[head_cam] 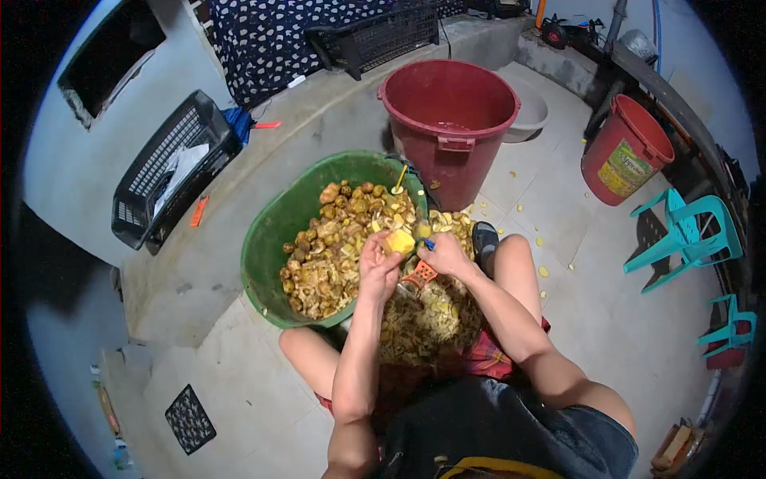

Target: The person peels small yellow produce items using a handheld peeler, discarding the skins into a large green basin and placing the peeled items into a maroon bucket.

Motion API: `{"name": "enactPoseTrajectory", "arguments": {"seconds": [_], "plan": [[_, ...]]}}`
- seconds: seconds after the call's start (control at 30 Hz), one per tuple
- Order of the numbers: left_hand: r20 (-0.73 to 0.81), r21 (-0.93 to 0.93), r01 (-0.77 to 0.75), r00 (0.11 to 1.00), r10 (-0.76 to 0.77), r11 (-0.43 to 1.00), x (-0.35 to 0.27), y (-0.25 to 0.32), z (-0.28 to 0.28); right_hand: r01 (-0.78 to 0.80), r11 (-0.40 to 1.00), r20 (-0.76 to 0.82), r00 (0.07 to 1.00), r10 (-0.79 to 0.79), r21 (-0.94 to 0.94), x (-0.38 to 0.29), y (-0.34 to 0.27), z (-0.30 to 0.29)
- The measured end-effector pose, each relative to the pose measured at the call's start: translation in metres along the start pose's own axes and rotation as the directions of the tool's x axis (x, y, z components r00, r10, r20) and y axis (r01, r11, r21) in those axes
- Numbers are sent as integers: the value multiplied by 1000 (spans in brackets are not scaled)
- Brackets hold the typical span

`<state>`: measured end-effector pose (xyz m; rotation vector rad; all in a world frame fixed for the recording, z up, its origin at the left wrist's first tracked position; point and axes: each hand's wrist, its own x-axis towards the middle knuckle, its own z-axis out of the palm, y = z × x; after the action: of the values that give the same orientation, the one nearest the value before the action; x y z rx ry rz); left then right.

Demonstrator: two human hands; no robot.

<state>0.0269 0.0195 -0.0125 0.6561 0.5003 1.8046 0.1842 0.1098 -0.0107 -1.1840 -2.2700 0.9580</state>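
Observation:
My left hand (378, 260) holds a yellow peeled piece of root vegetable, perhaps potato (400, 242), over the edge of a green plastic tub (263, 236). Close beside it, my right hand (447, 254) is closed around a small tool with a blue handle (428, 243); its working end is too small to make out. Brown unpeeled tubers (328, 211) fill part of the tub among pale peelings. Below my hands lies an orange perforated tool (422, 272). A heap of peelings and slices (440, 308) sits between my legs, with more pale slices (446, 223) beyond.
A large red bucket (443, 161) stands behind the tub, with a grey basin (526, 111) beyond it. Another red bucket (625, 152) and turquoise plastic chairs (694, 230) are at right. At left are a black crate (173, 161) and an orange tool (200, 211). Slices litter the floor.

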Motion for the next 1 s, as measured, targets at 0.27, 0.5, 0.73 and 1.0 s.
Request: {"name": "enactPoseTrajectory", "arguments": {"seconds": [0.27, 0.5, 0.73, 1.0], "plan": [[-92, 41, 39, 995, -36, 998, -4, 14, 2, 17, 1000, 27, 999, -17, 6, -9, -7, -1], [-154, 468, -129, 962, 224, 874, -5, 11, 2, -26, 995, 80, 997, 19, 96, -13, -22, 5], [61, 909, -212, 919, 389, 358, -5, 5, -4, -31, 989, 87, 996, 18, 147, -13, -32, 2], [-281, 651, -90, 894, 350, 754, 1, 20, -2, -57, 996, 135, 989, 66, -74, -5, -5, 25]]}}
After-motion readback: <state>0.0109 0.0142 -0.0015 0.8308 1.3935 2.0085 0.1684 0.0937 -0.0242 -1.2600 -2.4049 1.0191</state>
